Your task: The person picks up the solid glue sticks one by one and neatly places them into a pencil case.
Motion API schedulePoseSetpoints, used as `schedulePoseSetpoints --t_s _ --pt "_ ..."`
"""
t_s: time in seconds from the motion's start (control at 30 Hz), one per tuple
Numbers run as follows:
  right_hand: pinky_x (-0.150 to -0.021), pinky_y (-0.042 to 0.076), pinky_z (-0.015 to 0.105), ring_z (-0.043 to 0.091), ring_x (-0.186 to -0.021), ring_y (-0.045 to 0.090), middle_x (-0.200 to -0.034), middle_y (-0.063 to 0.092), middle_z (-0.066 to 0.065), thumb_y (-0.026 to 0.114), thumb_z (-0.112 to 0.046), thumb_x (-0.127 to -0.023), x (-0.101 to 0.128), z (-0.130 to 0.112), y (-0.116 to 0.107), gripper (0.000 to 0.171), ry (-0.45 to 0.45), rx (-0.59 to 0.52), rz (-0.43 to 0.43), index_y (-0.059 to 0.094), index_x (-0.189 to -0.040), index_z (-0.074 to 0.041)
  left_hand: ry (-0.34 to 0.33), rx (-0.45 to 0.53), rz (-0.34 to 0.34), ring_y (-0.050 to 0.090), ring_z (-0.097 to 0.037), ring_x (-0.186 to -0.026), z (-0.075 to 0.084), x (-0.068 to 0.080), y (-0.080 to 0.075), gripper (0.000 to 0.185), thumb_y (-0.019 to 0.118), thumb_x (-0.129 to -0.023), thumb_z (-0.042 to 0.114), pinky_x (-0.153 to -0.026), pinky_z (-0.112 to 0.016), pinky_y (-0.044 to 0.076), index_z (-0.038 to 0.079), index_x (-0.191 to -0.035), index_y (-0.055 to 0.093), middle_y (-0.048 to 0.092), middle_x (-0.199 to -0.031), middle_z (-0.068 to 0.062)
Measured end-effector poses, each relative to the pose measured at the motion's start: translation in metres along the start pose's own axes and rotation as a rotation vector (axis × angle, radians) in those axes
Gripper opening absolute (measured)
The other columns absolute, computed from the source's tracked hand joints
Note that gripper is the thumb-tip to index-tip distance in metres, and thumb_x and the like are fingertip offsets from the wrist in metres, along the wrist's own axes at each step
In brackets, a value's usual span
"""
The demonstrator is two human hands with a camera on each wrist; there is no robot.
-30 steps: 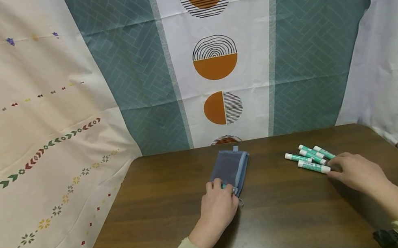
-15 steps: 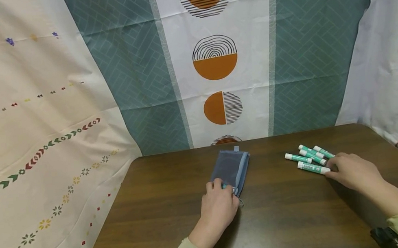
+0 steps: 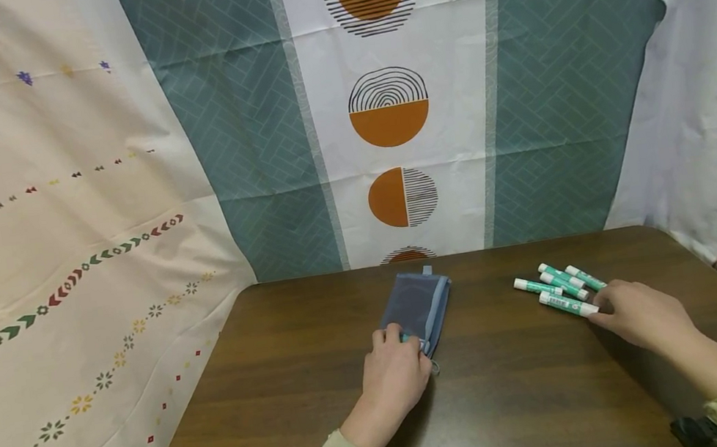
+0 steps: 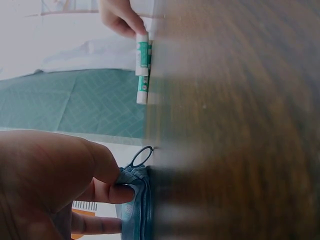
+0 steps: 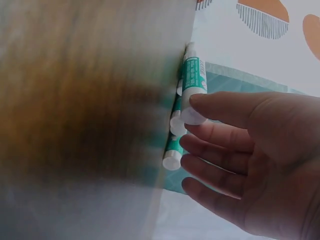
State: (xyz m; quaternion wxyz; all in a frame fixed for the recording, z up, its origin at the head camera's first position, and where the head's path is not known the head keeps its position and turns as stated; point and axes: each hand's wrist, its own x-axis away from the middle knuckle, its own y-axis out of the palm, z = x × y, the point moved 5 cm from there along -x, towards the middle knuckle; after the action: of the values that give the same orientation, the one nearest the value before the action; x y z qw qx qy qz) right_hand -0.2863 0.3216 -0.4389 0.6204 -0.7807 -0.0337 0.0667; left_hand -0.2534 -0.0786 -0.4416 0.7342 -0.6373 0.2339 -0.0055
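My left hand (image 3: 394,371) lies over the near end of a blue-grey zippered mesh pouch (image 3: 410,297) on the table. In the left wrist view its thumb and fingers pinch the pouch's end (image 4: 132,192), next to a small dark ring (image 4: 142,156). To the right, my right hand (image 3: 644,316) pinches the white end of a green-and-white glue stick (image 3: 563,303) between thumb and forefinger. In the right wrist view the thumb covers part of this glue stick (image 5: 194,75), and the other fingers are loosely bent. Several similar glue sticks (image 3: 558,282) lie just behind it.
The brown wooden table (image 3: 287,409) carries all of these things. A patterned cloth (image 3: 387,102) hangs behind its far edge. Light cloths hang at the left (image 3: 73,285) and at the right (image 3: 688,142).
The glue stick at my right hand has shifted very slightly, and a little more gap shows between it and the others. My left hand stays on the pouch.
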Motion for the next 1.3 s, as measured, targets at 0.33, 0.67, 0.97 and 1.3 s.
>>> schedulePoseSetpoints --t_s 0.33,0.67,0.97,1.3 --pt "-0.063 0.053 0.056 0.031 -0.087 0.071 -0.112 0.076 0.021 0.082 -0.036 -0.097 0.003 -0.023 -0.009 0.029 -0.021 -0.054 0.017 0.079 -0.106 -0.008 0.005 0.000 0.011 0.061 -0.036 -0.110 -0.001 0.001 -0.001 0.013 0.074 -0.099 0.023 -0.065 -0.046 0.061 0.015 -0.103 0.083 0.066 -0.124 -0.016" --pt "-0.058 0.043 0.043 0.018 -0.072 0.053 -0.088 0.070 0.000 0.082 -0.036 -0.095 -0.003 -0.057 -0.011 0.018 -0.071 -0.103 0.057 0.075 -0.093 -0.020 -0.001 0.002 0.007 0.061 -0.036 -0.109 -0.002 0.002 0.000 0.012 0.074 -0.099 0.023 -0.065 -0.047 0.061 0.015 -0.102 0.082 0.066 -0.123 -0.016" --pt "-0.061 0.042 0.040 0.014 -0.070 0.050 -0.072 0.056 -0.011 0.084 -0.033 -0.092 -0.012 -0.089 -0.005 0.015 -0.129 -0.110 0.101 0.075 -0.092 -0.021 -0.003 0.004 -0.005 0.061 -0.036 -0.111 -0.001 0.001 0.001 0.013 0.073 -0.100 0.024 -0.066 -0.047 0.061 0.015 -0.103 0.082 0.065 -0.125 -0.016" --pt "-0.057 0.040 0.037 0.015 -0.066 0.050 -0.085 0.067 -0.006 0.086 -0.033 -0.094 -0.028 -0.118 0.009 0.019 -0.146 -0.170 0.036 0.077 -0.096 -0.016 0.007 0.005 0.024 0.060 -0.034 -0.104 0.000 0.001 0.001 0.010 0.073 -0.097 0.023 -0.062 -0.045 0.059 0.017 -0.094 0.080 0.065 -0.117 -0.014"
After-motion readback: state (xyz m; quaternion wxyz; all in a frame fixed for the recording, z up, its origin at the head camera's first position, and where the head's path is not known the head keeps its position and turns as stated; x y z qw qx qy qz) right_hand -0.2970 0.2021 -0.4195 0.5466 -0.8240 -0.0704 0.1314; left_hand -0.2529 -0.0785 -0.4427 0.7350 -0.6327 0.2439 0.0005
